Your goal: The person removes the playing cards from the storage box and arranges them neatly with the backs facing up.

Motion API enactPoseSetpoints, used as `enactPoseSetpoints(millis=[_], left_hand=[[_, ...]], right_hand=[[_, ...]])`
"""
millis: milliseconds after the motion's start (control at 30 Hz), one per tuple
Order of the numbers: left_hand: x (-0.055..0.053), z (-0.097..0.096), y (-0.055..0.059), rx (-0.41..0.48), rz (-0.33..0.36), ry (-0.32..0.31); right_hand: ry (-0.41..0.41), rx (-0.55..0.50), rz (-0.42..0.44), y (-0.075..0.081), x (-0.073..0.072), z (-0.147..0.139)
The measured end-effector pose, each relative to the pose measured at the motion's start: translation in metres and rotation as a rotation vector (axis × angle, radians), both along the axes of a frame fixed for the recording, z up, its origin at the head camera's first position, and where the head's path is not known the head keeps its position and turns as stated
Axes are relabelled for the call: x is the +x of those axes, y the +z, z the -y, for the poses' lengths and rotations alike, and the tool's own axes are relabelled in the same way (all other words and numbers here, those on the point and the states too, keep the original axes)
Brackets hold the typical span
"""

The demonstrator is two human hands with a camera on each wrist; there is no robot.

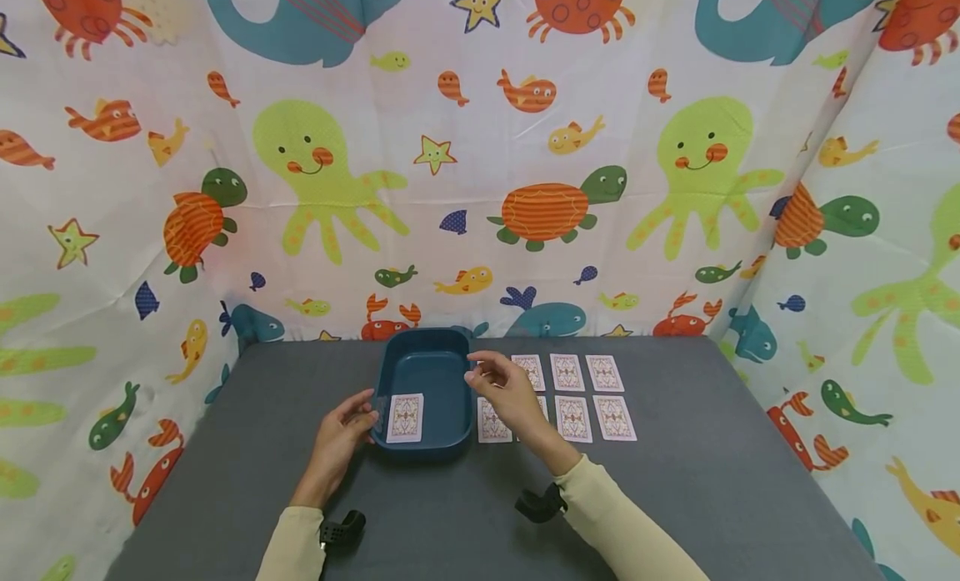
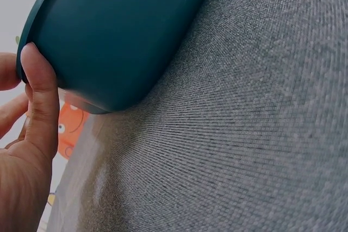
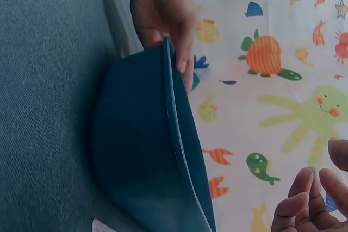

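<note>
A dark teal tray [image 1: 446, 398] with rounded corners sits left of centre on a grey tabletop [image 1: 292, 406], its far end close to the back edge, where a white cloth [image 1: 472, 298] printed with sea animals hangs. Open grey surface stretches left of the tray, in front of it, and right of the cards.

The tray has smooth raised walls and a thin rim. One card [image 1: 405, 418] lies patterned back up in its near left corner, upright to the viewer. Just right of the tray, further cards [image 1: 615, 418] lie back up in two rows, white-bordered with reddish ornament; the leftmost ones are partly hidden by an arm.

The left hand [image 1: 341, 435] pinches the tray's left rim between thumb and fingers. The right hand [image 1: 517, 398] is raised beside the right rim, fingers loosely curved, a small gap before the thumb, holding nothing.
</note>
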State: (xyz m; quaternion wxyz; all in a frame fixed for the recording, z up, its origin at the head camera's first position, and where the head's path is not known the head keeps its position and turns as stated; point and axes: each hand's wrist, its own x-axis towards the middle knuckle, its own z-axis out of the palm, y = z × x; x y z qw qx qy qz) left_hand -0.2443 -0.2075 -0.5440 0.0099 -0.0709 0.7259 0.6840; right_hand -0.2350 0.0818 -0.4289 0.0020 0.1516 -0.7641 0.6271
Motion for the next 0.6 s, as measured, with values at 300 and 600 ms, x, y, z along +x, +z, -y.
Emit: enactPoseSetpoints(millis=[300,600], left_hand=[[-0.001,0.0,0.001,-0.011,-0.011,-0.006],[0.0,0.0,0.001,-0.019,-0.006,-0.003]], right_hand=[[0.058,-0.009,-0.012,0.001,-0.003,0.02],[0.079,0.061,0.009,-0.006,-0.011,0.04]])
